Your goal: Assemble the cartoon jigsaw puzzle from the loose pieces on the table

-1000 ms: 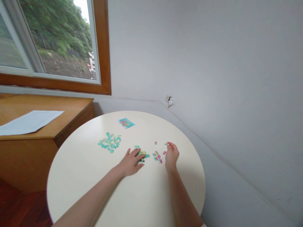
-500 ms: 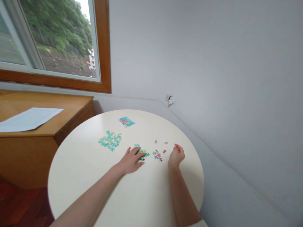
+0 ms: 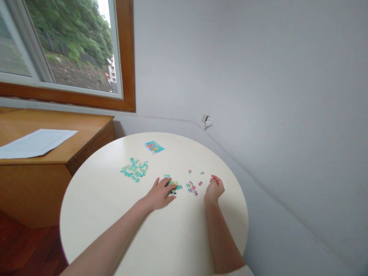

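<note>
In the head view, the left hand [image 3: 161, 194] lies palm down on the round white table [image 3: 138, 237], fingers spread, touching a yellow-and-teal cluster of puzzle pieces [image 3: 179, 187] and partly covering it. The right hand [image 3: 214, 190] is near the table's right side, its fingers curled in toward the thumb — whether they pinch anything, I cannot tell. Between the two hands sits a pink-and-teal group of pieces [image 3: 192, 188], with a single pink piece [image 3: 200, 183] just beside it and two small loose ones farther back. A larger teal pile [image 3: 134, 170] spreads beyond the left hand, to its left. Behind that lies a colourful picture card [image 3: 154, 147] — well apart from both hands.
</note>
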### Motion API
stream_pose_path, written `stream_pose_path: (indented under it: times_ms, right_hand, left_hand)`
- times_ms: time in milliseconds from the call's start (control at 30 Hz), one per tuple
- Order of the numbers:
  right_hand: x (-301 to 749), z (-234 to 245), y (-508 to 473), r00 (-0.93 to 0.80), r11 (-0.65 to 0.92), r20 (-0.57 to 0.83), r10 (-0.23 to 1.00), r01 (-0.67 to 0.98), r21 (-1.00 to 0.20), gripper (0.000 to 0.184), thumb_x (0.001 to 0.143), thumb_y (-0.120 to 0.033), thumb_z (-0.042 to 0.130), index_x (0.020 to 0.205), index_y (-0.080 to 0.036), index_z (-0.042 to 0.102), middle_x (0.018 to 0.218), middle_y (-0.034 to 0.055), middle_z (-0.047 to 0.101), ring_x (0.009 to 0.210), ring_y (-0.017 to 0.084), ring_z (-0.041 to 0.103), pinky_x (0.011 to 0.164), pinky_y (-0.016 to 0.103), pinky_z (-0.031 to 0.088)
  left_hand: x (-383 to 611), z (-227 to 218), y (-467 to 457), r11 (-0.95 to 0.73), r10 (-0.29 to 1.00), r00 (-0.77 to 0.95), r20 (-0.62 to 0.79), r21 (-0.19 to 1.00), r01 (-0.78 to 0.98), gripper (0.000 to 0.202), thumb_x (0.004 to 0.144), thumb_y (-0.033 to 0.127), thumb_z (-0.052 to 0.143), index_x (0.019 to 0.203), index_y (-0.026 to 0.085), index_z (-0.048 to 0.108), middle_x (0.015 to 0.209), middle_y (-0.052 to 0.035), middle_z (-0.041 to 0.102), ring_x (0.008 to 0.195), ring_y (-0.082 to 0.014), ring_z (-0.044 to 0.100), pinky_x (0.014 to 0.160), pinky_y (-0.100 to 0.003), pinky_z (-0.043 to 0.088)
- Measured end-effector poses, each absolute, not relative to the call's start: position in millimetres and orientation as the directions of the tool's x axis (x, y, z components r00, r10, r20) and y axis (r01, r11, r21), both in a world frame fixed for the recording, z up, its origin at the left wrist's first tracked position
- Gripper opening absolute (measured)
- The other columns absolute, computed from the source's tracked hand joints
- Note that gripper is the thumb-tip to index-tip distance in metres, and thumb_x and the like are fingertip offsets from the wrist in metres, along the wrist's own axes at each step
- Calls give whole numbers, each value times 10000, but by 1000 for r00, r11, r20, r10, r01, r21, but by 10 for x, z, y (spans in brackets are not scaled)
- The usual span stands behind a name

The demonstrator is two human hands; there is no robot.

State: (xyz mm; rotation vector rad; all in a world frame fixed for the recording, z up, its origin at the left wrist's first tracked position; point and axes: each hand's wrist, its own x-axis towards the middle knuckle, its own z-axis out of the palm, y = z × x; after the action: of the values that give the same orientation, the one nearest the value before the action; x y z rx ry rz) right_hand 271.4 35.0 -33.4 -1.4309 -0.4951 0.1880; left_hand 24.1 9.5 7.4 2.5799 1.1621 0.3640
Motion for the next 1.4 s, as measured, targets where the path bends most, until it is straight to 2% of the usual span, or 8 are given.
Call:
stream_pose_path:
  times_ms: [267,667,1067,1400]
  right_hand:
    - [2670,-294,332,875,152,215,433,164,-975,211,632,-265,429,716,-166,595,559,-21,486,485,115,390,451,246,299]
    - [2588,-241,314,821,131,245,516,207,-970,179,641,-261,452,643,-166,604,475,-40,452,436,106,361,444,249,254]
    - [2608,-181,247,835,157,175,522,108,-982,186,565,-232,446,651,-164,597,483,-51,424,437,99,321,438,246,220]
    - [2585,-148,236,789,182,191,584,102,-978,157,565,-231,466,598,-162,602,458,-48,453,439,91,345,441,235,250]
  left_hand:
    - [243,111,84,-632,757,646,101,367,683,421,855,337,539,1269,270,498,1388,-136,415,1335,-275,333,1089,-574,177]
    - [246,77,100,-628,760,641,108,378,681,405,859,341,529,1257,268,504,1398,-130,411,1335,-277,329,1087,-575,177]
    - [231,83,121,-639,748,657,97,377,671,396,867,326,499,1261,288,502,1411,-83,428,1337,-297,321,1073,-601,194]
    - [232,80,125,-633,751,654,93,382,673,398,870,321,492,1267,285,497,1421,-78,418,1336,-293,321,1076,-595,189]
